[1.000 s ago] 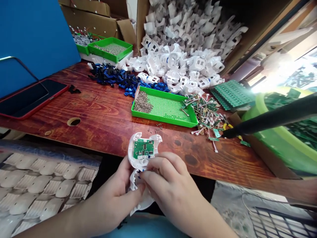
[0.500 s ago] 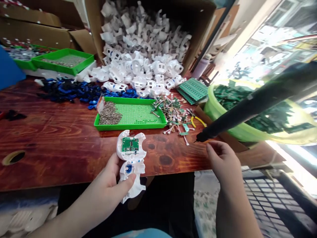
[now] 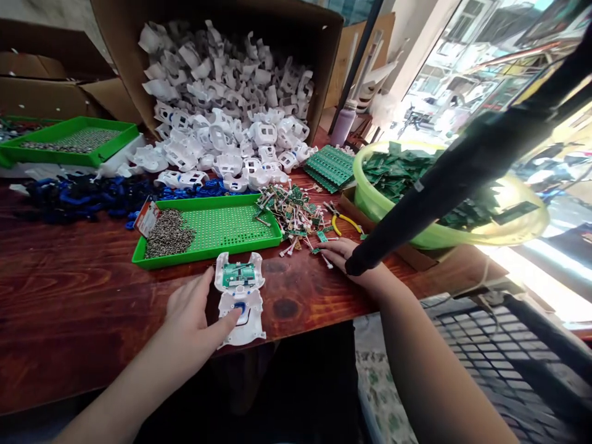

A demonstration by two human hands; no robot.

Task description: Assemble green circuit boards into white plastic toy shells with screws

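Observation:
My left hand (image 3: 197,314) steadies a white plastic housing (image 3: 250,333) at the table's front edge. Its thumb presses near a blue ring (image 3: 239,306) in the lower half, while the fingers lie along the left side. Fixed inside the housing's upper half is a green circuit board (image 3: 238,275). My right hand (image 3: 345,256) stretches its fingers toward a small board with a white-plugged lead (image 3: 326,261), fingertips touching the edge of the loose pile; its thumb is hidden. A black pen-shaped tool (image 3: 407,213) hangs across in front of this hand and covers part of it.
A green tray (image 3: 222,231) with small metal screws stands behind the housing. Small boards with leads (image 3: 296,213), yellow-handled pliers (image 3: 346,222) and green board panels (image 3: 329,168) lie to its right. A yellow-green basin (image 3: 370,185) holds boards. White shells (image 3: 231,135) spill from a carton.
My right hand has moved left and forward to the small-board pile, passing behind the black tool. My left hand has brought the housing down onto the table edge. The view has shifted right.

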